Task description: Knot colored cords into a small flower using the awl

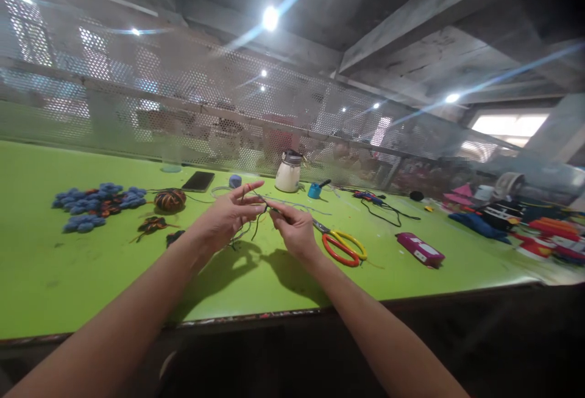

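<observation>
My left hand [225, 218] is raised over the green table [256, 288], index finger stretched out, with dark yarn [258, 222] running at its fingertips. Close beside it, my right hand [292, 227] is closed around a thin dark tool, perhaps a crochet hook, whose tip meets the yarn between the hands. Loose yarn ends hang below the fingers. Orange-and-yellow-handled scissors [342, 248] lie just right of my right hand. A brown-orange yarn ball [170, 200] rests left of my left hand.
Blue crocheted flowers [85, 206] lie at the left, near a dark phone [198, 181]. Behind the hands stand a white jar [288, 174] and a small blue container [314, 190]. A purple box [419, 249], a cabled tool [369, 198] and colourful fabric items [543, 236] are to the right.
</observation>
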{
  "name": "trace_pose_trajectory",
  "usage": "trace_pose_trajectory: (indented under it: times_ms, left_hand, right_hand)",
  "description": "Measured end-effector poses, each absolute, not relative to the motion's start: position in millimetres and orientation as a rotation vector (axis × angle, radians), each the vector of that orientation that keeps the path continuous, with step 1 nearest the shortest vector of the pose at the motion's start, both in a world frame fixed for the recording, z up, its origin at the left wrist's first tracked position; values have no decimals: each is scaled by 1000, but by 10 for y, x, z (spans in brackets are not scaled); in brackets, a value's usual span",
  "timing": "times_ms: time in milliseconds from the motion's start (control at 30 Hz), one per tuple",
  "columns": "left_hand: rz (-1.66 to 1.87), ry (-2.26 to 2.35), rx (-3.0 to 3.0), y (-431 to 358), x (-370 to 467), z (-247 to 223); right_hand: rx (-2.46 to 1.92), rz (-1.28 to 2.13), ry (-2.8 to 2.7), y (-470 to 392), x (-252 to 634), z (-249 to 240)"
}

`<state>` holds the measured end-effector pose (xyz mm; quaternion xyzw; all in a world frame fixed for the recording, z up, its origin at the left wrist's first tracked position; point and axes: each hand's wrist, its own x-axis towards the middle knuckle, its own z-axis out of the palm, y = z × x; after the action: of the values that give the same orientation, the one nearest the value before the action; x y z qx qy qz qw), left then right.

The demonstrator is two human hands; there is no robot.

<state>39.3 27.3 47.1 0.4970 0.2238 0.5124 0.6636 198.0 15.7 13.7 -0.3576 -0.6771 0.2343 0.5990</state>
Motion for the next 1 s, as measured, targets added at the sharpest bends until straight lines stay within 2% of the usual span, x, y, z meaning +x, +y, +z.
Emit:
trace_pose_trajectory:
  times_ms: [233, 633, 1000]
  left_hand:
    - [1174, 740, 1313, 337, 423, 380]
    - [1216, 847, 1439, 378, 430, 370]
    - [1184, 883, 1460, 361, 410, 390]
  right_hand:
    - [-866, 568, -1586, 215, 2018, 122]
    - [-839, 1060, -1480, 207, 2028, 147]
    - [-866, 1095, -1490, 190, 2051, 157]
